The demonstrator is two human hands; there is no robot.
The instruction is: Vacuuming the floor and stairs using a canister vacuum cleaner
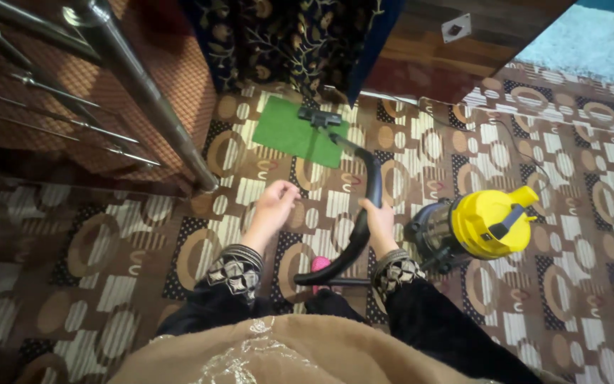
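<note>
Right fingers [378, 213] around black vacuum wand [368, 206] (left fingers [283, 192] just beside, empty).

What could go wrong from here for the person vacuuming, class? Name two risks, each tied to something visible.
1. The floor nozzle sits on the loose green mat; suction might lift or bunch it.
2. Only the right hand grips the wand; the left hand hangs free, so control may be weaker. The yellow vacuum canister stands close by the feet: a trip hazard.
</note>
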